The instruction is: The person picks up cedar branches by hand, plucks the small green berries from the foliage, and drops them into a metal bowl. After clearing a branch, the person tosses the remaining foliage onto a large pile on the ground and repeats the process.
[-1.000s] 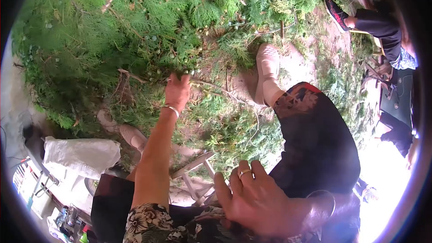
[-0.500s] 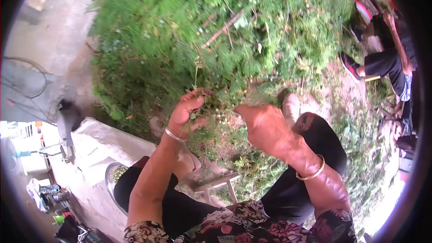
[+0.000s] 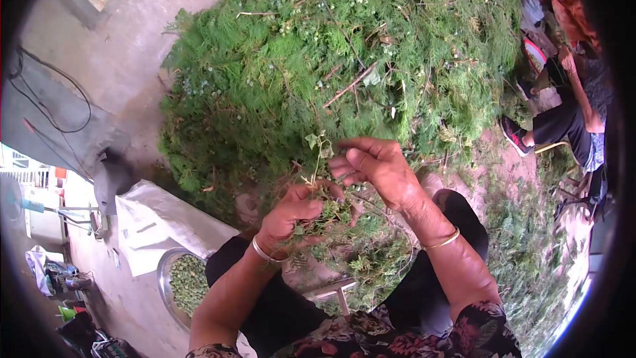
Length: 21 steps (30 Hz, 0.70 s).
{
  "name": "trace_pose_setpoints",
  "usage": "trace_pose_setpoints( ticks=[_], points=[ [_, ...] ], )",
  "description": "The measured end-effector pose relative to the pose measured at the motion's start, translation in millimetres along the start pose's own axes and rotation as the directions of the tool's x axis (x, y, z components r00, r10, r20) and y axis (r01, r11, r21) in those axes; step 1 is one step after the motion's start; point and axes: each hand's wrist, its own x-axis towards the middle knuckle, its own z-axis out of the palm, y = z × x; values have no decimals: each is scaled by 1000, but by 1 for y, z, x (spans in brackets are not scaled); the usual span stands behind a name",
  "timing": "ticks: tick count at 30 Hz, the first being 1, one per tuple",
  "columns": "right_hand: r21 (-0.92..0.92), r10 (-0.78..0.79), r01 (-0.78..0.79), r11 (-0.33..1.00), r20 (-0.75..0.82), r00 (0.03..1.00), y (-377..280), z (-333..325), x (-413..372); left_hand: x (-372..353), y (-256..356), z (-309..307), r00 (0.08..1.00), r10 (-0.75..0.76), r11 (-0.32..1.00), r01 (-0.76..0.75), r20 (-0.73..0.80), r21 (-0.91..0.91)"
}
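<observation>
My left hand [image 3: 298, 215], with a light bracelet at its wrist, is closed around a small bunch of green sprigs [image 3: 331, 213]. A thin stem with pale green leaves [image 3: 320, 149] stands up from that bunch. Just right of the stem is my right hand [image 3: 376, 171], its fingers loosely bent and apart, the fingertips close to the leaves. A gold-coloured bangle circles the right wrist. Beyond both hands lies a big heap of cut evergreen branches [image 3: 278, 73] with small pale cones.
A metal bowl [image 3: 161, 278] of small green pieces stands at my left beside a white sack [image 3: 165, 219]. A low wooden stool [image 3: 329, 288] is between my legs. Another person [image 3: 570, 116] sits at the right. A black cable [image 3: 86, 103] lies at the left.
My right hand has moved left and slightly up, to the stem, and its fingers have loosened. My left hand has shifted right and down with the sprigs. The bowl shows more fully.
</observation>
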Motion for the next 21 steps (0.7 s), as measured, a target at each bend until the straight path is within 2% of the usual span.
trace_pose_setpoints(
  ticks=[2,4,6,7,8,10,11,12,14,15,16,18,20,21],
  points=[
    [165,3,2,986,-31,1000,3,1,3,4,-4,-3,999,-20,1000,21,33,-6],
    [169,31,-28,985,-15,999,8,-4,7,7,-15,-11,999,-33,999,34,39,-37],
    [402,72,-97,910,75,995,3,-3,5,9,-20,-16,995,-72,996,75,64,-40],
    [442,32,-68,894,88,996,1,-3,4,10,-22,-18,991,-100,994,103,87,-27],
    [444,43,-76,893,84,996,-1,-5,4,11,-25,-17,991,-107,993,111,85,-36],
    [313,46,-122,942,240,970,-6,-10,4,14,-32,-11,992,-126,987,125,-10,-104],
    [307,65,-106,946,140,988,-9,-6,3,16,-38,-11,994,-104,991,102,-18,-88],
    [307,71,-111,945,139,988,-10,-9,3,17,-41,-10,994,-106,990,104,-19,-92],
    [287,-1,-39,957,139,990,-12,-16,5,19,-46,-10,979,-204,956,201,6,-215],
    [344,-8,-25,939,96,995,-16,-16,2,18,-45,-11,967,-237,935,253,93,-250],
    [345,-3,-30,938,94,996,-17,-19,2,19,-47,-10,966,-240,933,256,92,-254],
    [517,-20,64,853,-90,996,-18,-28,3,19,-49,-7,961,-269,932,275,56,-235],
    [553,-23,91,828,-129,991,-23,-42,1,22,-52,-12,961,-264,913,278,88,-299],
    [539,-48,164,826,-223,974,-26,-50,-1,23,-52,-15,960,-255,891,280,116,-359]
  ],
)
